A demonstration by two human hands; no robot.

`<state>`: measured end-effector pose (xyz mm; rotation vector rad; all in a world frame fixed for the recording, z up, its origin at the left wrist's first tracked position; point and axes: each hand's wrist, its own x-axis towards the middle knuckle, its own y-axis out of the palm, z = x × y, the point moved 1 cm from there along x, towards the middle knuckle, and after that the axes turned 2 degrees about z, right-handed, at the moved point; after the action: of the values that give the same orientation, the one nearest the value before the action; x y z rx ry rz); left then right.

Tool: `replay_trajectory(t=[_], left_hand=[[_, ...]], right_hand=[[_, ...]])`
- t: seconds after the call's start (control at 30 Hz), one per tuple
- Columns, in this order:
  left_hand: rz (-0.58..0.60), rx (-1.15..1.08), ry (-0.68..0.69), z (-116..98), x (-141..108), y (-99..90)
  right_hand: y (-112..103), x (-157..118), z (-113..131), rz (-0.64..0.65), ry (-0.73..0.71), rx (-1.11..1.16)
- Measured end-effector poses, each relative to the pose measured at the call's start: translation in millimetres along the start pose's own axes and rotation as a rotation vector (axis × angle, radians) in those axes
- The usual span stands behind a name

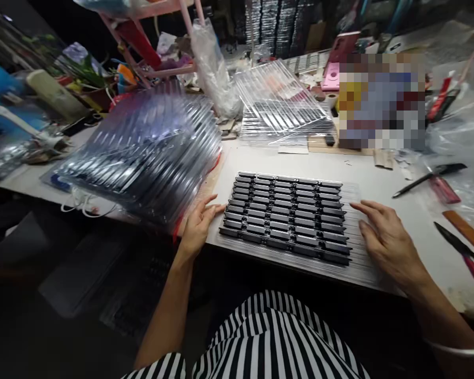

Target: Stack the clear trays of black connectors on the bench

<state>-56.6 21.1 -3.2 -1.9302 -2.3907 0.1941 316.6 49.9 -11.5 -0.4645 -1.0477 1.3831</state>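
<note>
A clear ribbed plastic tray (363,247) lies at the front edge of the white table, with rows of black slotted parts (286,216) on it. My left hand (199,223) is at the tray's left edge, fingers apart, fingertips by the rim. On the right side, my right hand (387,237) rests over the bare ribbed part of the tray with its fingers spread. Neither hand grips anything that I can see.
Stacked clear trays (150,152) fill the table's left side. More trays (280,100) lie at the back, near a pink phone stand (332,76). Pliers (464,245), a black-tipped tool (426,176) and plastic bags (466,142) are on the right.
</note>
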Motion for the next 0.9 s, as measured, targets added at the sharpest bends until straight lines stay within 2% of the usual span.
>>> replay_trajectory(t=[0.13,0.23,0.4,0.5,0.6,0.77,0.83,0.9], left_hand=[[-0.032,0.102,-0.024,-0.1,-35.8,-10.1],[-0.053,0.136,-0.036,2.9,-49.3,-9.5],[-0.047,0.348,0.061,5.7,-61.1,-0.1],[-0.006,0.523,0.136,7.0,-69.9,8.7],[-0.020,0.623,0.165,7.4,-75.8,13.7],[0.031,0.439,0.086,-3.7,-65.5,6.3],[0.061,0.371,0.057,-13.5,-51.3,2.2],[0.023,0.235,0.041,-26.8,-30.3,-0.3]], right_hand=[[-8.1,-22.4,6.8,-0.010,0.107,0.064],[-6.8,-34.7,15.1,-0.029,0.170,0.071],[1.6,-46.0,22.2,-0.064,0.116,-0.043],[0.2,-53.9,21.7,-0.032,0.105,-0.069],[-2.5,-59.6,19.6,-0.044,0.081,-0.084],[5.0,-51.8,4.3,-0.159,-0.066,-0.217],[9.7,-47.0,-6.4,-0.153,-0.115,-0.258],[12.3,-45.1,-15.4,-0.136,-0.137,-0.228]])
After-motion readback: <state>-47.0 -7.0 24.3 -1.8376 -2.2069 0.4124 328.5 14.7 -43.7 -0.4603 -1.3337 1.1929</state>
